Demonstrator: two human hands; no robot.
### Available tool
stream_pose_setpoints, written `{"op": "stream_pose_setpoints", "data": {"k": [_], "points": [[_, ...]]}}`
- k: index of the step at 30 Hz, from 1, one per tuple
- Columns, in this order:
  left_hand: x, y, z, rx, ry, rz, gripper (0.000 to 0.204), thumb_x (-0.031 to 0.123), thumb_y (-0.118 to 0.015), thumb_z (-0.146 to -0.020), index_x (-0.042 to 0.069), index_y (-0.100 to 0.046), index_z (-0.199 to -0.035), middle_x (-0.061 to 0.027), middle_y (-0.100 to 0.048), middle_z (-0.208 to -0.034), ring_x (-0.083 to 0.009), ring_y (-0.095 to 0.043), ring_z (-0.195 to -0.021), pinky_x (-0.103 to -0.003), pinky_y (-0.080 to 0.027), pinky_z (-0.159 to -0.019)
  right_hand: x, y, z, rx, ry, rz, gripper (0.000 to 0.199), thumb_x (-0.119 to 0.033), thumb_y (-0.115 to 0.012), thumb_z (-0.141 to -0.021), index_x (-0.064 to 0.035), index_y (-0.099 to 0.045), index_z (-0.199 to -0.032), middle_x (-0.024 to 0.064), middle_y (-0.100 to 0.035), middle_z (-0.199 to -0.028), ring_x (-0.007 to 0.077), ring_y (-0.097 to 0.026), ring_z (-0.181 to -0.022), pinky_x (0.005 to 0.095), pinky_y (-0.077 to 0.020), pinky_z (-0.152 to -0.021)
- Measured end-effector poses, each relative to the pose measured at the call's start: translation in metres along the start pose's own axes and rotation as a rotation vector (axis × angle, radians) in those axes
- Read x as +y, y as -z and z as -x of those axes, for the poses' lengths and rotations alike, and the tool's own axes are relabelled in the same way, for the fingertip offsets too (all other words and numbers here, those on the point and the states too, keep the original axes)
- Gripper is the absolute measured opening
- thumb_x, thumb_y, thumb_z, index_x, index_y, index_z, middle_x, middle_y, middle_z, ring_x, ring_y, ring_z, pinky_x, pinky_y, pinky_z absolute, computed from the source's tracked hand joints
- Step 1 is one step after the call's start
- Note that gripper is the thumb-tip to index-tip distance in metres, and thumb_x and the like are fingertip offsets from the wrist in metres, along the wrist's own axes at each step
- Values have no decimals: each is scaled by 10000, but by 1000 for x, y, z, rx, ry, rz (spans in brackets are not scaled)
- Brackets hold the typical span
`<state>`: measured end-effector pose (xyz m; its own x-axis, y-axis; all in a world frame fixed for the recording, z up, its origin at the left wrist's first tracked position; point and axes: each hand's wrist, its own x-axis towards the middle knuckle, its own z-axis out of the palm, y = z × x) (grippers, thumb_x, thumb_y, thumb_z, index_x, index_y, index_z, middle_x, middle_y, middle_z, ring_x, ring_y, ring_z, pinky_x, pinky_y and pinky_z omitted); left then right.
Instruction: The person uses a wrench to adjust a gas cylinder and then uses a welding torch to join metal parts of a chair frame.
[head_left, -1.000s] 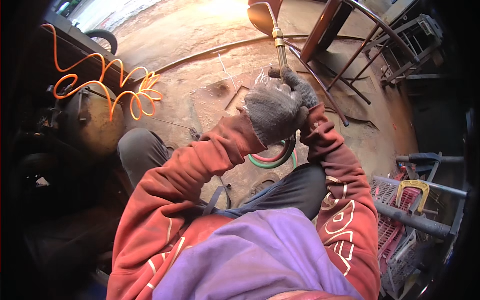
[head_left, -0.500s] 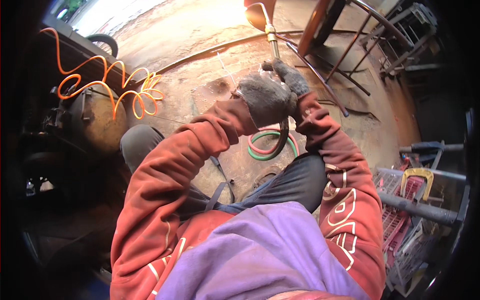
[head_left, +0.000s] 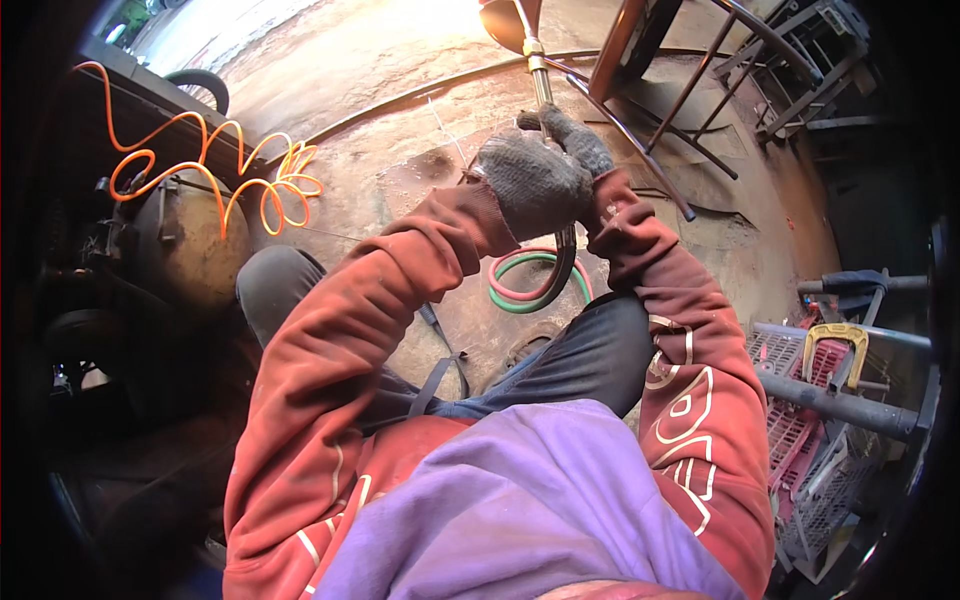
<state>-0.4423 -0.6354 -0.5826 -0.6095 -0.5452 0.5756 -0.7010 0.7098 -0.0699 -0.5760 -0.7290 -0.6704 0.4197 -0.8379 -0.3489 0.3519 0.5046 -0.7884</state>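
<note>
From here: two gloved hands, left hand (head_left: 528,182) plus right hand (head_left: 582,140). One torch (head_left: 540,88). Two looped hoses, one red hose (head_left: 518,296), one green hose (head_left: 522,308). Left side: one orange coiled hose (head_left: 296,178), one rounded tank (head_left: 205,248); far left, one wheel (head_left: 207,83). Near right, one yellow clamp (head_left: 838,333). Nearest, one purple cloth (head_left: 530,490).

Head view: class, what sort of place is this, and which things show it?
Probably a metalworking workshop: there is a gas torch, a loop of red and green hoses, and a yellow C-clamp at the right.
</note>
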Motion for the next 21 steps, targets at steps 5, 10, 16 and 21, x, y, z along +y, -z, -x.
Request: {"op": "stream_pose_setpoints", "data": {"k": [5, 10, 16, 21], "points": [[1, -4, -1, 68, 8, 35, 183, 118, -653, -705, -56, -644, -758, -173, -619, -575, -346, -626, -480, -481, -455, -418, 10, 16, -15, 83, 3, 31, 423, -405, -695, -966, -19, -732, -1132, 49, -672, -909, 143, -583, -747, 304, -494, -679], [0, -8, -1, 45, 71, 73, 149, 125, -638, -741, -24, -641, -740, -170, -617, -581, -351, -631, -503, -499, -468, -443, 5, 2, -3, 110, -47, -162, 391, -385, -691, -974, -24, -721, -1119, 71, -690, -864, 162, -624, -682, 321, -526, -615], [5, -3, -7, -9, 65, -89, 222, 184, -654, -801, -38, -660, -822, -135, -616, -592, -311, -640, -547, -484, -490, -499, -20, -27, 38, 142, -24, -102, 365, -384, -676, -986, -39, -717, -1097, 61, -689, -833, 153, -628, -662, 313, -526, -593], [3, -9, -5, -31, 10, 0, 201, 218, -710, -750, 25, -657, -772, -130, -613, -636, -297, -613, -538, -432, -459, -474, 9, 12, -10, 51, -65, -148, 361, -388, -672, -988, -50, -717, -1106, 42, -681, -828, 139, -609, -655, 300, -509, -586]]}}
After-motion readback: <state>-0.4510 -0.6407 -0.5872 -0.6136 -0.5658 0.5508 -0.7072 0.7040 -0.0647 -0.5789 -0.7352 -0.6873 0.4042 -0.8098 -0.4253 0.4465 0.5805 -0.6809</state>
